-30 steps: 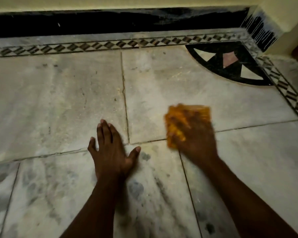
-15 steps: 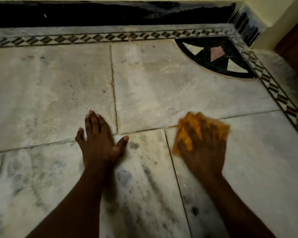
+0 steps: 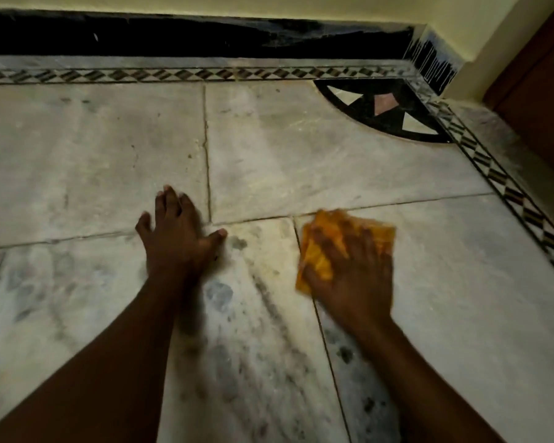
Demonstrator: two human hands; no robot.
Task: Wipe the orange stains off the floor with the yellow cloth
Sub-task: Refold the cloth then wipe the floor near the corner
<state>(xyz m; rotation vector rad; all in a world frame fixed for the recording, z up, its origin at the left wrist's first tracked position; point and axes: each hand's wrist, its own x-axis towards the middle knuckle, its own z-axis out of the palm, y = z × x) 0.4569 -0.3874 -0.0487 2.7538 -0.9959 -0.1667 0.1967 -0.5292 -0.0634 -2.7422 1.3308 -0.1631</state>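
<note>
The right hand [image 3: 349,270] lies flat on the yellow cloth [image 3: 320,251], fingers spread and straight, pressing it down onto the marble floor [image 3: 109,148]. The cloth is bunched under the palm and fingers; its edges stick out past the fingertips on the far side and past the thumb on the left. It sits just to the right of a tile joint, near the place where four slabs meet, and well apart from the floor's patterned border strip [image 3: 506,183] along the right edge. The left hand [image 3: 176,238] rests flat on the floor beside it, fingers spread, thumb pointing toward the cloth without touching it. The cloth and right hand are blurred. No orange stains can be made out around the cloth.
</note>
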